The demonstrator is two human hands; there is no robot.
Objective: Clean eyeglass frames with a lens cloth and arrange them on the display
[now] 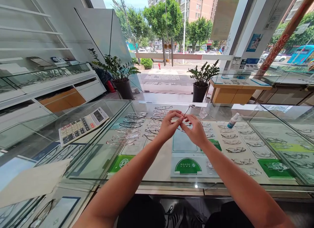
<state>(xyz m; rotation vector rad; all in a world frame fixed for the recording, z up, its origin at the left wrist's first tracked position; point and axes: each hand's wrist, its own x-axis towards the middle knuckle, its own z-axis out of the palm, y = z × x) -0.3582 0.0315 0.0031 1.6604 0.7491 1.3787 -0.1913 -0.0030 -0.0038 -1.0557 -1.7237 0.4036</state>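
Observation:
Both my hands meet above the glass display counter [157, 175]. My left hand [168, 125] and my right hand [195, 131] pinch a thin wire eyeglass frame [196, 107] between their fingertips, holding it in the air over the case. One temple arm of the frame sticks out to the upper right, with a small white tag [203, 114] hanging from it. Under the glass lie rows of other eyeglass frames [133, 125].
A calculator [83, 125] lies on the counter at left, a pale cloth [31, 182] at the near left. A small spray bottle [233, 120] stands at right. Two potted plants [202, 79] stand by the open shop front. More display cases run along the left wall and the right.

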